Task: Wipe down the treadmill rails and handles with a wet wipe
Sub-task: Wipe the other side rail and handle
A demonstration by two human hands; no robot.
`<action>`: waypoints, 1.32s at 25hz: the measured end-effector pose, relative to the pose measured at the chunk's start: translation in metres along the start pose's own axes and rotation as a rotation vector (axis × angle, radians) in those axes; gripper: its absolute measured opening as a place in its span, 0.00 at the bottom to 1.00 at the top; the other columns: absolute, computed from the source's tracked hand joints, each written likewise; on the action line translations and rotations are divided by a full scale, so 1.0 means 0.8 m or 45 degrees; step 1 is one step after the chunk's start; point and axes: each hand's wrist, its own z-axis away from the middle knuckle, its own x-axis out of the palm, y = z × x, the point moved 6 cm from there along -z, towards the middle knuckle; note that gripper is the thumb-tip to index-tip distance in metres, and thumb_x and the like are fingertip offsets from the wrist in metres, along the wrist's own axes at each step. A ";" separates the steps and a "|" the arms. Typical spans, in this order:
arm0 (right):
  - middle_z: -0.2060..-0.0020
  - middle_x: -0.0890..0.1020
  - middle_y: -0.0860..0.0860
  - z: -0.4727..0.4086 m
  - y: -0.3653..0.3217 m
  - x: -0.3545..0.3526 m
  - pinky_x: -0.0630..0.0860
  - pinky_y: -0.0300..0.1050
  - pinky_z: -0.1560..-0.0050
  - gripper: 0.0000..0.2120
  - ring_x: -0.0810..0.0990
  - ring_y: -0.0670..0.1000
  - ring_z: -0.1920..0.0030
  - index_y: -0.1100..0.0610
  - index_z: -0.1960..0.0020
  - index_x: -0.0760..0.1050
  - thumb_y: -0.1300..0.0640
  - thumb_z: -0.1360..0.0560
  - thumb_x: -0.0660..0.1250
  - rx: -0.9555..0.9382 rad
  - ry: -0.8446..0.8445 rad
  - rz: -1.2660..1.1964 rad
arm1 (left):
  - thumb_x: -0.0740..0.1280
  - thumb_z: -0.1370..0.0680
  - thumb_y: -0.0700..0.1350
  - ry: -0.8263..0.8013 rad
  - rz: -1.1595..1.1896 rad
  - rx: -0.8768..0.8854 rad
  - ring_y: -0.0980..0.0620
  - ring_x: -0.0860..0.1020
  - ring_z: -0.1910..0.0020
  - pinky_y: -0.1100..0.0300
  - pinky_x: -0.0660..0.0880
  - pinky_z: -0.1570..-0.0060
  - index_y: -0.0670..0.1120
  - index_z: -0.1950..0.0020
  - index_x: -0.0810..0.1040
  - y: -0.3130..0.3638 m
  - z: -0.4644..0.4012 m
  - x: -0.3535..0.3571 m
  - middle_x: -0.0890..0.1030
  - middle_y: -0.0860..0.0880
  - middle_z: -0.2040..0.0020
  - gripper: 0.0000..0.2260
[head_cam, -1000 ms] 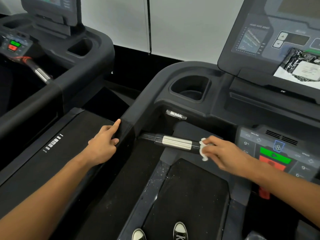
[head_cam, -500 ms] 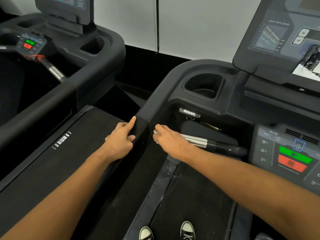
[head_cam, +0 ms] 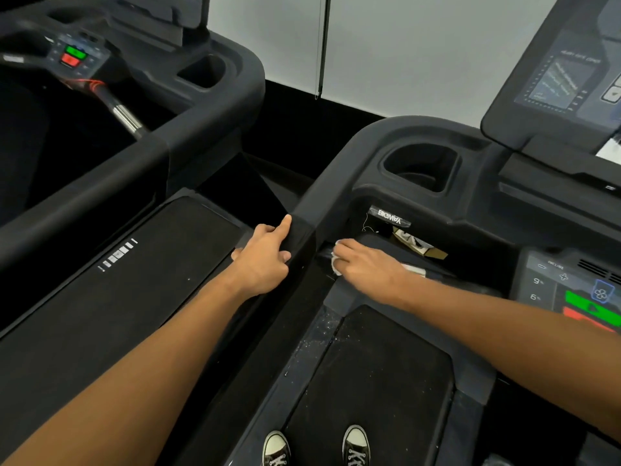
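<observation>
I stand on a black treadmill. My right hand (head_cam: pixel 364 264) grips a white wet wipe (head_cam: pixel 336 264) wrapped on the left end of the front handle bar (head_cam: pixel 416 271), close to where the bar meets the side rail. Most of the bar's silver section is hidden under my hand and wrist. My left hand (head_cam: pixel 265 257) rests on the left side rail (head_cam: pixel 302 237), fingers curled over its outer edge and the index finger lying straight along the top.
A cup holder (head_cam: pixel 420 169) sits in the console above the bar, with the screen (head_cam: pixel 557 82) at upper right. Green and red buttons (head_cam: pixel 591 311) lie at right. A second treadmill (head_cam: pixel 100 95) stands to the left. My shoes (head_cam: pixel 316 447) are on the belt.
My right hand slid the wipe leftward along the handle bar, from its right end to the left end by the rail. My left hand stayed on the rail. The view shifted left.
</observation>
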 end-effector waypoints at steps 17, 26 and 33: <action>0.44 0.74 0.52 0.207 0.085 0.001 0.77 0.53 0.44 0.10 0.77 0.55 0.43 0.53 0.48 0.81 0.62 0.23 0.64 0.464 -0.149 -0.428 | 0.60 0.18 0.42 0.056 -0.064 0.013 0.45 0.66 0.29 0.40 0.62 0.29 0.58 0.20 0.50 -0.004 -0.003 0.000 0.62 0.50 0.25 0.31; 0.47 0.83 0.53 0.274 0.088 -0.019 0.78 0.56 0.44 0.12 0.80 0.60 0.48 0.56 0.53 0.84 0.67 0.35 0.75 0.512 -0.033 -0.093 | 0.60 0.17 0.42 0.047 -0.059 0.014 0.45 0.65 0.28 0.41 0.61 0.28 0.57 0.19 0.50 -0.001 0.003 0.000 0.62 0.49 0.25 0.30; 0.53 0.74 0.51 0.259 0.104 -0.009 0.76 0.46 0.62 0.22 0.77 0.55 0.57 0.58 0.47 0.78 0.74 0.38 0.72 0.491 -0.001 -0.326 | 0.61 0.18 0.43 0.059 -0.029 0.034 0.47 0.67 0.30 0.51 0.65 0.32 0.57 0.19 0.51 -0.001 0.000 -0.004 0.64 0.49 0.27 0.31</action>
